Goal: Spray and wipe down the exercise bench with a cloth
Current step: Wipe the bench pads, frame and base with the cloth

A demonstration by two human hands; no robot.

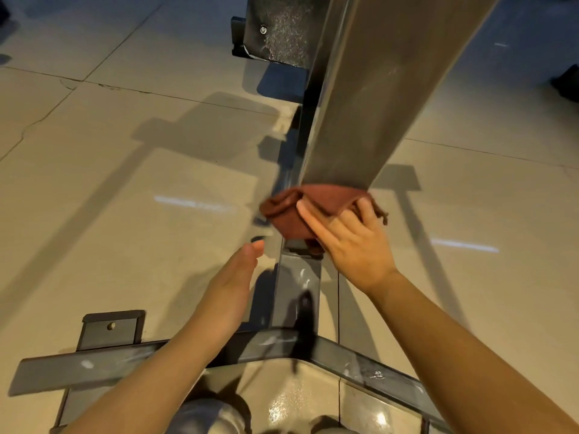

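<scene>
Head view: right hand fingers press a crumpled rust-red cloth against the smooth grey bench pad end; left hand hovers flat, fingers straight.

- One head-worn camera looks steeply down from close above the bench.
- It faces forward along the pad, floor spreading around, both forearms entering from below.
</scene>
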